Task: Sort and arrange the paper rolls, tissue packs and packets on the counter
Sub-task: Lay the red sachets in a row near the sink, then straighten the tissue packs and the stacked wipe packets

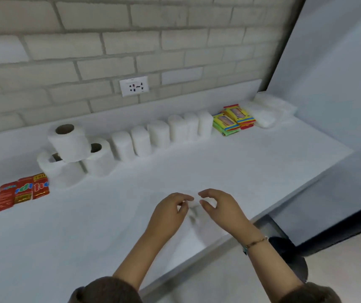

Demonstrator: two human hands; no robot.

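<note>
While both hands meet near the table's [262, 171] front edge, left hand [170, 212] and right hand [221, 207] pinch something white and blurred, too faint to name; paper rolls [162, 132] line the back wall, colourful packets [232, 120] beside them

left hand [170, 212], right hand [221, 207], fingers curled, fingertips nearly meeting

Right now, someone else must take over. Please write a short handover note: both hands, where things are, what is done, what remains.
Left hand and right hand: both pinch something small and white, too blurred to name.
Along the wall: red packets, stacked toilet rolls, a row of upright white rolls, yellow-green packets, white tissue packs.
Done: groups lined up.
Left: place the held item.
</note>
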